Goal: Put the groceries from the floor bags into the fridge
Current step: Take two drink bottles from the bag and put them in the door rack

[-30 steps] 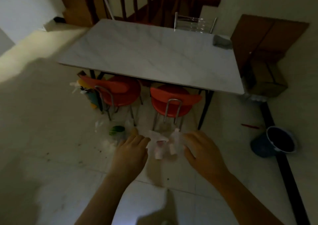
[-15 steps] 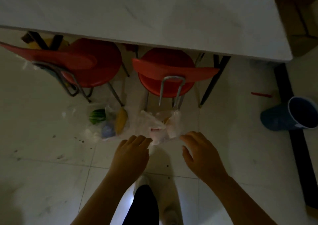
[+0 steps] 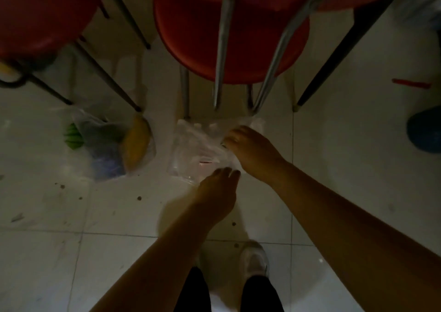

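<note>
Two clear plastic bags lie on the pale tiled floor in dim light. The near bag (image 3: 195, 149) sits just in front of a red chair and holds pale items with a small red mark. My right hand (image 3: 253, 151) rests on its right side, fingers curled into the plastic at the top. My left hand (image 3: 217, 194) reaches its near edge with fingertips touching the plastic. The second bag (image 3: 112, 144) lies to the left and holds a green striped item, a yellow one and a blue one.
Two red chairs (image 3: 229, 37) with metal legs stand directly beyond the bags, and a black table leg (image 3: 334, 58) slants at right. A blue bucket (image 3: 424, 132) sits at the right edge near a red stick (image 3: 410, 83). My feet are below.
The view has dropped closer to the floor. Both hands have moved forward from just short of the near bag onto it, the right hand closing on its top.
</note>
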